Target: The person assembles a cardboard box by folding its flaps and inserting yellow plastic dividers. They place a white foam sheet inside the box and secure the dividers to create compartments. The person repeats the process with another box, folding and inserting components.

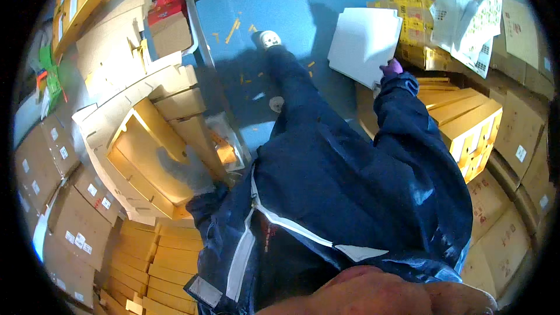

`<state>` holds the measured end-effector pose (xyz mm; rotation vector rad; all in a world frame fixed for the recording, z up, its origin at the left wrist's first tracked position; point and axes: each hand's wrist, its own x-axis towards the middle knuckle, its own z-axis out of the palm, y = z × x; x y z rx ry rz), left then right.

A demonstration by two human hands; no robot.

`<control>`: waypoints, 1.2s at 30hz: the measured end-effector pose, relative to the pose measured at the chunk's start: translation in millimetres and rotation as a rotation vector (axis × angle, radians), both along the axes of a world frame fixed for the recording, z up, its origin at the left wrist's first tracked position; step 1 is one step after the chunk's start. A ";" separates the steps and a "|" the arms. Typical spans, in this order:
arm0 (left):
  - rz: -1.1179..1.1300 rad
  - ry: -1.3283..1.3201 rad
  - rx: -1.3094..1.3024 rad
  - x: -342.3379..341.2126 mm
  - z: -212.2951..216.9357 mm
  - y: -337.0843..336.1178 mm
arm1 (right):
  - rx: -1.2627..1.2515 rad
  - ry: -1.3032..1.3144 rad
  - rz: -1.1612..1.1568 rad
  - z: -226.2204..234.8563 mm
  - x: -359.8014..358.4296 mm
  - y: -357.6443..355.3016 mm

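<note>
My left hand, in a grey glove, reaches over the near right side of a shallow yellow box. Its fingers are spread, with the thumb apart, and whether they touch the box cannot be told. That yellow box lies tilted inside a larger open brown carton. Out to the right, my right hand, in a purple glove, is closed at the lower right edge of a stack of white sheets with notched corners. Most of that hand's fingers are hidden behind the sheets or the sleeve.
Yellow boxes are stacked below my right hand, and a yellow-taped carton stands beyond it. Plastic packaging lies over cartons at the right. Brown cartons line the left. Scraps litter the blue floor.
</note>
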<state>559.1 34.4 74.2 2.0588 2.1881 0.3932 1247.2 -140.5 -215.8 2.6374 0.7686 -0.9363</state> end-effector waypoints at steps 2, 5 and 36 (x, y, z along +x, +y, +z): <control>-0.137 0.032 -0.027 34.9 -5.1 -7.4 | 0.170 -0.003 0.064 1.7 26.9 30.3; -0.209 -0.076 -0.207 84.9 -22.0 -15.6 | 0.178 0.008 0.072 -18.8 72.9 94.6; 0.153 -0.524 -0.833 363.9 -217.0 -2.0 | 0.177 -0.154 0.201 -128.9 229.9 226.9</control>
